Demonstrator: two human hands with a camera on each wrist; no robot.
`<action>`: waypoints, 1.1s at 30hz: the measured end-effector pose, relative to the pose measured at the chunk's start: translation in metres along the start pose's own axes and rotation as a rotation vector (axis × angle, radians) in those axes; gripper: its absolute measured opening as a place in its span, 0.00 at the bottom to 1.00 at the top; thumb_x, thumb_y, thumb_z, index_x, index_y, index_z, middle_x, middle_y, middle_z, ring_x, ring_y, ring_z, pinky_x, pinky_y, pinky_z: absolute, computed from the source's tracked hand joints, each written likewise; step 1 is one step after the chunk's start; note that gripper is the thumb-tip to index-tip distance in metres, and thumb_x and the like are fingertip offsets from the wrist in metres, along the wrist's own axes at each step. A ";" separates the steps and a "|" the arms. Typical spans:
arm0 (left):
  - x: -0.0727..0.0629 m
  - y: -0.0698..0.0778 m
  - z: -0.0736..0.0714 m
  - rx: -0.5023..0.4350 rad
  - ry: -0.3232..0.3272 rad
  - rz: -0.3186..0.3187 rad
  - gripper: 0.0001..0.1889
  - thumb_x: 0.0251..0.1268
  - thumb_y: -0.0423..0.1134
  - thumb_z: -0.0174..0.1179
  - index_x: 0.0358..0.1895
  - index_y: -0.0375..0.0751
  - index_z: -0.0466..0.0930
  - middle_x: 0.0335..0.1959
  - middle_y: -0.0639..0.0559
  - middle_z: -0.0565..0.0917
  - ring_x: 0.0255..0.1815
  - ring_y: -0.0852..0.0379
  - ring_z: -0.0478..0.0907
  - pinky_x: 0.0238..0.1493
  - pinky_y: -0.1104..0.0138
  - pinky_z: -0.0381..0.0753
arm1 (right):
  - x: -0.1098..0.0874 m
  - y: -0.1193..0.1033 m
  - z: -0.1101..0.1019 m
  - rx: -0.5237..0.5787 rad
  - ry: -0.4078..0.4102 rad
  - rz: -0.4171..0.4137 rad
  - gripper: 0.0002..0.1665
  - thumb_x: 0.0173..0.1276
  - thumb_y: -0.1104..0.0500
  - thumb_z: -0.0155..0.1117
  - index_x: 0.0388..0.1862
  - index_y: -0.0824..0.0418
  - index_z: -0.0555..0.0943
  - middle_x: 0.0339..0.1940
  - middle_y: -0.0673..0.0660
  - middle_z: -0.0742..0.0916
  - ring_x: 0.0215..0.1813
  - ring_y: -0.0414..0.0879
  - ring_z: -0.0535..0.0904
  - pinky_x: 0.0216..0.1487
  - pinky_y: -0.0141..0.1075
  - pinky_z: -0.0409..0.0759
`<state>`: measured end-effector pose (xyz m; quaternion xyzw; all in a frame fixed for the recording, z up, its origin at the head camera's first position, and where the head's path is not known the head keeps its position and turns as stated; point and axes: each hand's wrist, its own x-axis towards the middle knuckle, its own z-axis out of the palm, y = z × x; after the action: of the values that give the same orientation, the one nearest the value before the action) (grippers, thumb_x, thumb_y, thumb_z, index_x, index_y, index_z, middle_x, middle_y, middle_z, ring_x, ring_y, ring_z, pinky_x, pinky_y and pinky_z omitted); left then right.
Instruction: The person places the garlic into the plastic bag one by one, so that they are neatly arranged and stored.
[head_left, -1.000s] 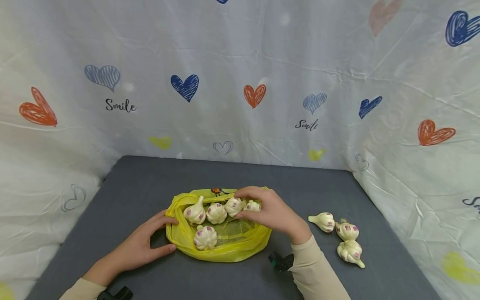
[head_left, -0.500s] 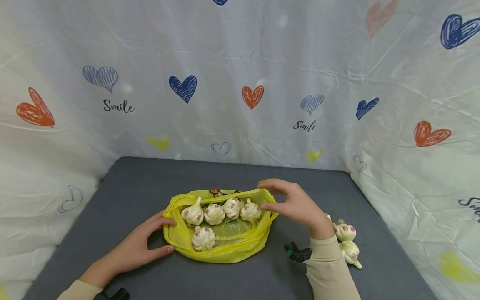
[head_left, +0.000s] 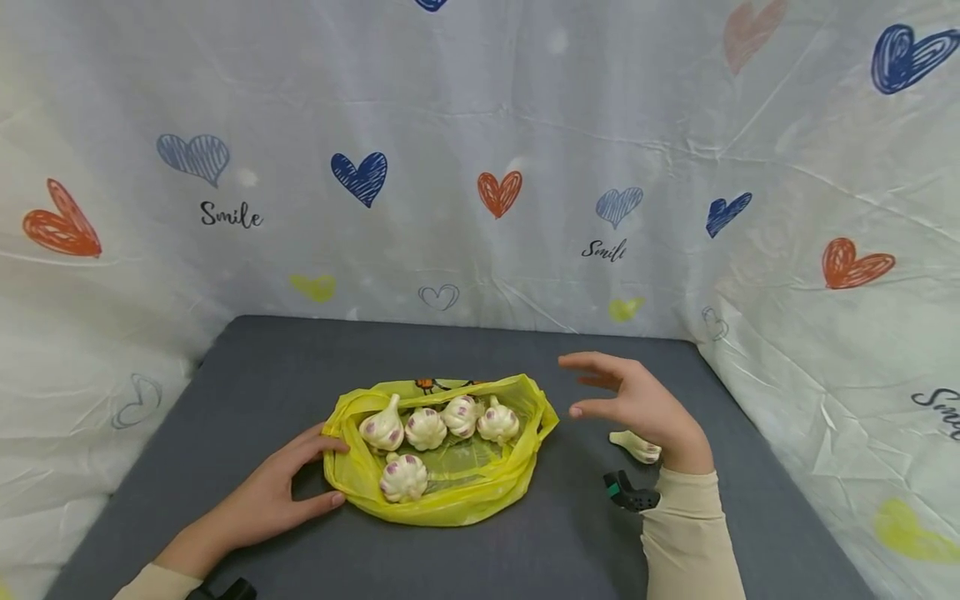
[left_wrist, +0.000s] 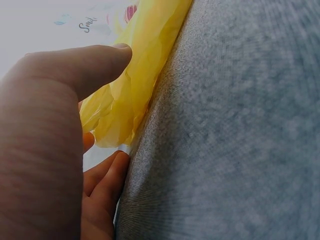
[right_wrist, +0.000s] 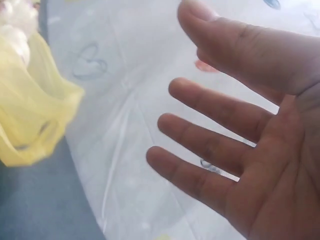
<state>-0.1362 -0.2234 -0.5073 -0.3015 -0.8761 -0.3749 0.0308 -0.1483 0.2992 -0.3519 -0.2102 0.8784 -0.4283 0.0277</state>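
A yellow plastic bag (head_left: pixel 480 504) lies on the grey table with its mouth spread wide. Several garlic bulbs sit inside it: one (head_left: pixel 403 477) near the front, the others, such as this garlic bulb (head_left: pixel 498 421), in a row at the back. My left hand (head_left: pixel 270 496) rests against the bag's left side, thumb and fingers apart, fingertips touching the plastic. To the right of the bag, my right hand (head_left: pixel 637 400) hangs in the air with its fingers spread and holds nothing, as the right wrist view also shows. Part of another garlic bulb (head_left: pixel 635 447) shows below it.
Dark grey cloth covers the table (head_left: pixel 300 358). A white curtain (head_left: pixel 435 100) printed with hearts hangs behind it and along both sides. My right forearm (head_left: pixel 690 525) covers part of the table's right side.
My right hand has let go of a garlic bulb in the bag and moved right, away from the bag. Its arm now hides two bulbs on the table. My left hand stays at the bag.
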 end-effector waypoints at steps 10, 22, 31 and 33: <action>-0.001 -0.001 0.001 -0.011 0.005 0.002 0.27 0.71 0.53 0.77 0.70 0.66 0.78 0.81 0.42 0.70 0.77 0.36 0.72 0.63 0.56 0.86 | -0.012 0.028 -0.021 0.062 -0.043 0.030 0.46 0.66 0.58 0.86 0.81 0.54 0.76 0.82 0.60 0.76 0.84 0.61 0.68 0.76 0.61 0.74; -0.002 -0.009 0.003 -0.024 0.013 -0.022 0.28 0.71 0.56 0.76 0.70 0.69 0.77 0.82 0.46 0.68 0.80 0.48 0.67 0.64 0.64 0.84 | -0.025 0.059 -0.033 0.051 -0.053 0.085 0.46 0.67 0.60 0.84 0.81 0.62 0.74 0.81 0.62 0.76 0.84 0.67 0.65 0.78 0.61 0.69; -0.002 -0.008 0.003 -0.007 0.010 -0.034 0.28 0.70 0.57 0.76 0.70 0.69 0.78 0.82 0.44 0.69 0.79 0.45 0.68 0.63 0.62 0.85 | -0.038 0.079 -0.040 0.021 -0.077 0.192 0.43 0.71 0.57 0.81 0.81 0.62 0.74 0.81 0.66 0.76 0.83 0.70 0.66 0.78 0.67 0.69; -0.002 -0.008 0.003 -0.009 0.010 -0.031 0.28 0.70 0.56 0.76 0.70 0.69 0.78 0.82 0.45 0.69 0.79 0.44 0.69 0.63 0.62 0.85 | -0.042 0.082 -0.042 0.056 -0.088 0.230 0.43 0.72 0.59 0.80 0.82 0.63 0.73 0.82 0.69 0.74 0.83 0.73 0.64 0.71 0.64 0.78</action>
<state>-0.1387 -0.2266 -0.5149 -0.2863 -0.8789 -0.3805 0.0280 -0.1475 0.3915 -0.3932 -0.1259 0.8824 -0.4369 0.1212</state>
